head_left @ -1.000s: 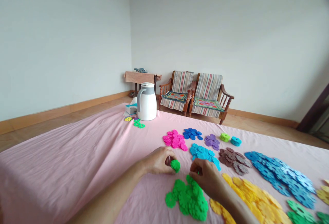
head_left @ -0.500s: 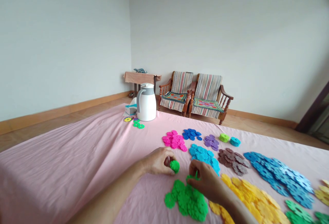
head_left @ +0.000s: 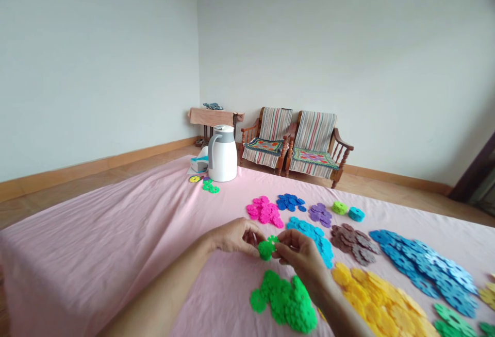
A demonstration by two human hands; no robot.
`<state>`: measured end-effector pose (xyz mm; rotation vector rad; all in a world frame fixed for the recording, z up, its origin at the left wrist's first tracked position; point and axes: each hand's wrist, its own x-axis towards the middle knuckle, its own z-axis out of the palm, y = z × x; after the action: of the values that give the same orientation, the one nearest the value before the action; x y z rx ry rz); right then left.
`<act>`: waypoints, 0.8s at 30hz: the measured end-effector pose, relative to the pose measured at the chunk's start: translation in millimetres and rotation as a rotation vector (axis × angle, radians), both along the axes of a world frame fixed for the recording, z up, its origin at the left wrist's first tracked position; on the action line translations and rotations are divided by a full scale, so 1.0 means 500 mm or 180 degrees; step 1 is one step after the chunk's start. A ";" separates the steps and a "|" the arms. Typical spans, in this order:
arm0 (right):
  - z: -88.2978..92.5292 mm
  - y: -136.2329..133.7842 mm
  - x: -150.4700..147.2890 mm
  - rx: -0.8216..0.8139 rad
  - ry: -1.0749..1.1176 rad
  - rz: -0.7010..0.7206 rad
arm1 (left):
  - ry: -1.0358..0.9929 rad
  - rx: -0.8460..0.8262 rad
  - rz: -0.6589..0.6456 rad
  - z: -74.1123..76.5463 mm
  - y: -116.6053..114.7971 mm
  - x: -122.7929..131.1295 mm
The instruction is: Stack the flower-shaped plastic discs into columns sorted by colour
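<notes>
My left hand [head_left: 238, 236] is closed around a stack of green flower-shaped plastic discs [head_left: 265, 250], held upright just above the cloth. Pinched in the fingers of my right hand [head_left: 296, 249] is a single green disc [head_left: 273, 240], at the upper right of that stack. Whether the single disc touches the stack I cannot tell. Below both hands lies a loose pile of green discs [head_left: 286, 301]. A light blue pile [head_left: 311, 234] is partly hidden behind my right hand.
Pink cloth [head_left: 127, 234] covers the table. Piles of pink [head_left: 265, 211], dark blue [head_left: 289, 202], purple [head_left: 320, 214], brown [head_left: 353, 243], blue [head_left: 421, 267] and yellow discs [head_left: 381, 298] lie around. A white jug [head_left: 224, 159] stands at the back, before two chairs [head_left: 313, 144].
My right hand has risen from the green pile with one disc and come close to the stack in my left hand. My left hand stays nearly in place.
</notes>
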<state>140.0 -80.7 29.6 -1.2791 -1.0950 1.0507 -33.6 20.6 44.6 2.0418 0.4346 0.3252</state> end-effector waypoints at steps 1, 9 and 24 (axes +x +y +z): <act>0.000 0.001 -0.005 0.0001 0.0036 -0.0014 | -0.0029 -0.0025 0.0012 0.002 -0.001 0.000; -0.006 0.006 -0.012 0.0034 -0.0012 0.0093 | -0.0070 0.0040 0.0067 0.005 -0.005 -0.001; -0.008 -0.017 0.014 0.0110 -0.2183 -0.0230 | -0.0010 0.0073 0.0077 -0.005 0.005 -0.003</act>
<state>147.0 -89.3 25.6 -1.6921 -1.5470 0.5314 -35.3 23.2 41.9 2.0594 0.4559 0.3495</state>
